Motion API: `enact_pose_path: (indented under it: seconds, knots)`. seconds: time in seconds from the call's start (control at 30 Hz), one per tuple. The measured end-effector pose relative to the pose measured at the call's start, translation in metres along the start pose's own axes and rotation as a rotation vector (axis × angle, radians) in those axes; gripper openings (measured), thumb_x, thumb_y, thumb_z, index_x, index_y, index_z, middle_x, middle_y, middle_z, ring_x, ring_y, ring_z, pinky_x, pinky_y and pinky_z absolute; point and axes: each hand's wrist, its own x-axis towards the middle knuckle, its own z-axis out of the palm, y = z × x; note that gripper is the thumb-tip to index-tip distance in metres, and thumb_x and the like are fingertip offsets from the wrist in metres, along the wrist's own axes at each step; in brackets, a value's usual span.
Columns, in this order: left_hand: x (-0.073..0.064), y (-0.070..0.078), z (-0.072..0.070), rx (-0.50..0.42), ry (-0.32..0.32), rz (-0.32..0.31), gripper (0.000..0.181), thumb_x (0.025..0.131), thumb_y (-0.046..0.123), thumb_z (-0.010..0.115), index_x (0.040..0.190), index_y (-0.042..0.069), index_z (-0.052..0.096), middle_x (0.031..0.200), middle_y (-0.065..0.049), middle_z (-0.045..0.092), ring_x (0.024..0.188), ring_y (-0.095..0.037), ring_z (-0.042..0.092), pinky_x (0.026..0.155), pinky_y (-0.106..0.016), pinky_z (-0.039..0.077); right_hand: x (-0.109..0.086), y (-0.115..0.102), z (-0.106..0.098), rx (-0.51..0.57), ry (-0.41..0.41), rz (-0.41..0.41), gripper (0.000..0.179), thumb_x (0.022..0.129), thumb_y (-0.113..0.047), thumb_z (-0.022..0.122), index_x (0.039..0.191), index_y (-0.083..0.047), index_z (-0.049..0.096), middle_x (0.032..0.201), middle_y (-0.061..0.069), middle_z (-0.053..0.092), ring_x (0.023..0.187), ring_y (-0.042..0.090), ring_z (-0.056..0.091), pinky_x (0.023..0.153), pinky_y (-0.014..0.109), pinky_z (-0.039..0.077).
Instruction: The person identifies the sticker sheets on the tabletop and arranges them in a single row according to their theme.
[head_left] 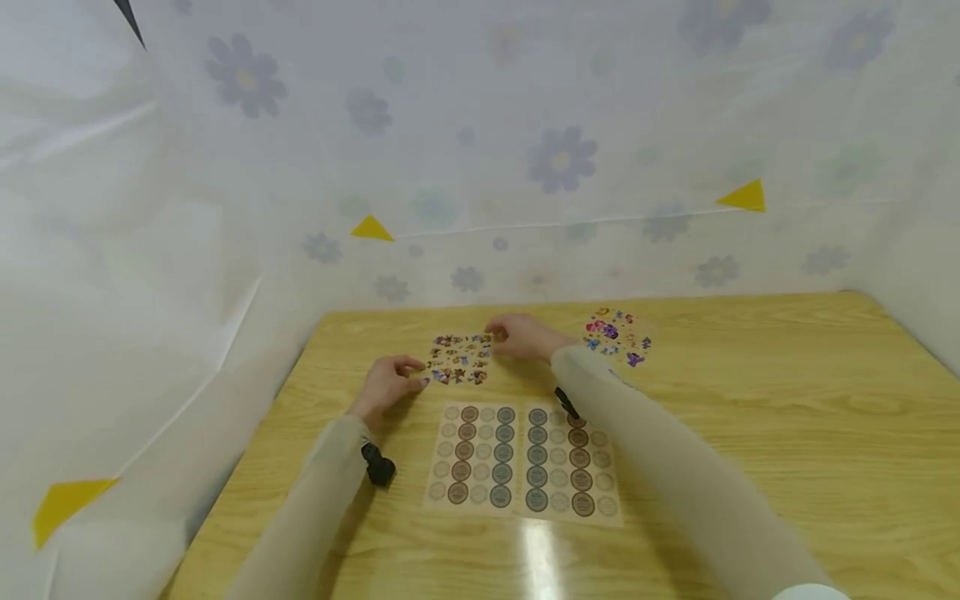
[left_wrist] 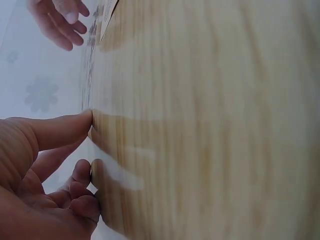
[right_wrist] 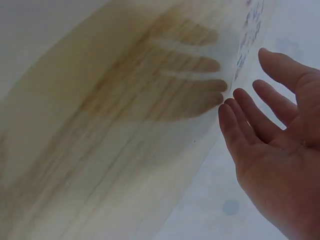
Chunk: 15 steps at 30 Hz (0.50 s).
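A clear sheet of small colourful cartoon stickers [head_left: 460, 360] lies flat on the table between the two hands. At its left edge is my left hand [head_left: 386, 386], thumb and fingers spread apart. In the left wrist view one fingertip of the left hand [left_wrist: 50, 165] touches the sheet's edge, while other fingers bend against the table. My right hand [head_left: 525, 337] is at the sheet's upper right corner. The right wrist view shows the right hand [right_wrist: 280, 135] with fingers loosely extended beside the sheet, gripping nothing; whether it touches the sheet I cannot tell.
Nearer me lie two sheets of round brown and grey labels [head_left: 480, 457], side by side, partly covered by the right forearm. Another colourful sticker sheet [head_left: 618, 337] lies to the right. A flowered white curtain [head_left: 465, 167] encloses the wooden table [head_left: 787, 417].
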Motion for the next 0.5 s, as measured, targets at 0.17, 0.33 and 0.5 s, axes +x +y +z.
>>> enact_pose_path:
  seconds: [0.17, 0.33, 0.5]
  knots:
    - [-0.003, 0.0, 0.0, -0.023, -0.03, -0.004, 0.032, 0.091, 0.009, 0.071, 0.122, 0.001, 0.067, 0.12, -0.021, 0.057, 0.108, -0.035, 0.052, 0.087, -0.048, 0.045, 0.005, -0.005, 0.008, -0.037, 0.008, 0.052, 0.067, 0.093, -0.019, 0.07, 0.148, 0.0, 0.038, 0.126, 0.013, 0.058, 0.116, 0.027, 0.055, 0.102, 0.041, 0.043]
    - [-0.005, 0.001, -0.001, -0.015, -0.02, 0.006, 0.031, 0.091, 0.009, 0.07, 0.121, 0.002, 0.067, 0.12, -0.02, 0.057, 0.109, -0.034, 0.053, 0.087, -0.048, 0.045, 0.006, -0.011, 0.009, -0.07, 0.005, 0.033, 0.064, 0.092, -0.016, 0.072, 0.145, 0.003, 0.041, 0.12, 0.013, 0.059, 0.109, 0.025, 0.056, 0.099, 0.039, 0.045]
    - [-0.007, 0.002, -0.001, -0.012, -0.017, -0.001, 0.031, 0.091, 0.009, 0.071, 0.121, 0.002, 0.068, 0.118, -0.019, 0.057, 0.104, -0.032, 0.052, 0.084, -0.046, 0.045, 0.006, -0.011, 0.009, -0.058, -0.006, 0.037, 0.06, 0.092, -0.014, 0.07, 0.143, 0.003, 0.043, 0.122, 0.012, 0.059, 0.111, 0.024, 0.056, 0.098, 0.038, 0.046]
